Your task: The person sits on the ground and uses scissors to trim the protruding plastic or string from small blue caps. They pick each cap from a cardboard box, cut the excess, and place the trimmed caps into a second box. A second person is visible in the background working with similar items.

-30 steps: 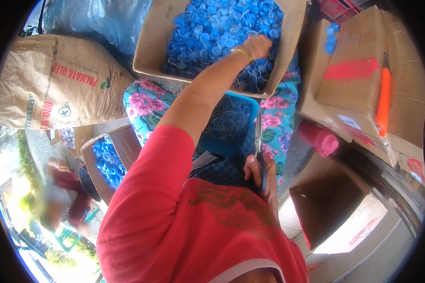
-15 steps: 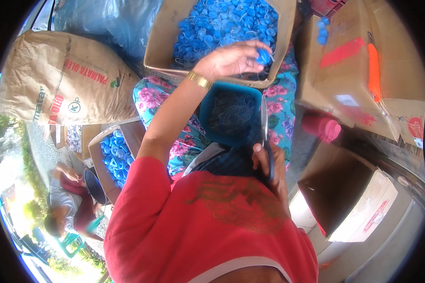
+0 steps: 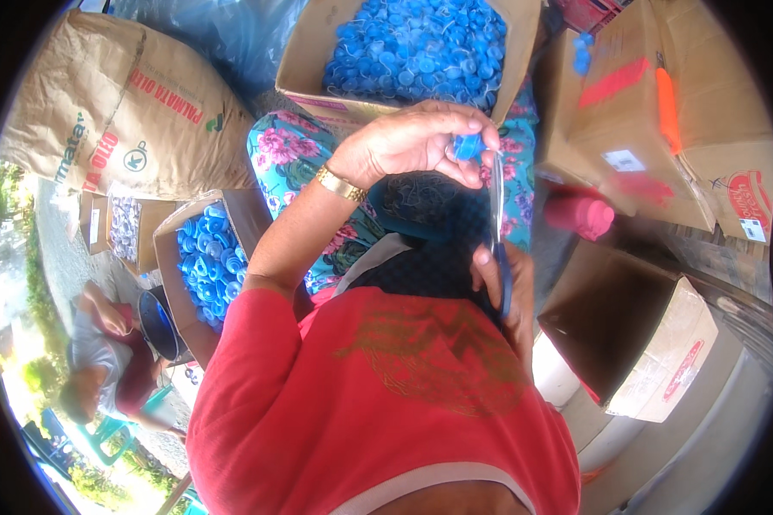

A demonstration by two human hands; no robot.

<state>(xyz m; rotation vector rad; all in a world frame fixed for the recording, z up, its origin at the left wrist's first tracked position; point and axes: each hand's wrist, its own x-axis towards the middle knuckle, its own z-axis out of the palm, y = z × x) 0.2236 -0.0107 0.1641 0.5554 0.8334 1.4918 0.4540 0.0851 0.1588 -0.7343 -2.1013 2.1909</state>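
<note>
My left hand, with a gold band on its wrist, pinches a small blue plastic piece over a dark teal tub in my lap. The long silver blades of scissors point up right beside that piece; my right hand grips their dark handles. Whether the blades touch it I cannot tell. Beyond my hands, a cardboard box holds many similar blue pieces with white strands. My floral trousers show around the tub.
A paper sack and a box of blue pieces are at left, with a seated person behind. At right are cardboard boxes, an orange-handled tool, a pink bottle and an open box.
My left hand has come out of the box of blue pieces and down toward the scissors, bringing one piece. My right hand has risen slightly with the scissors.
</note>
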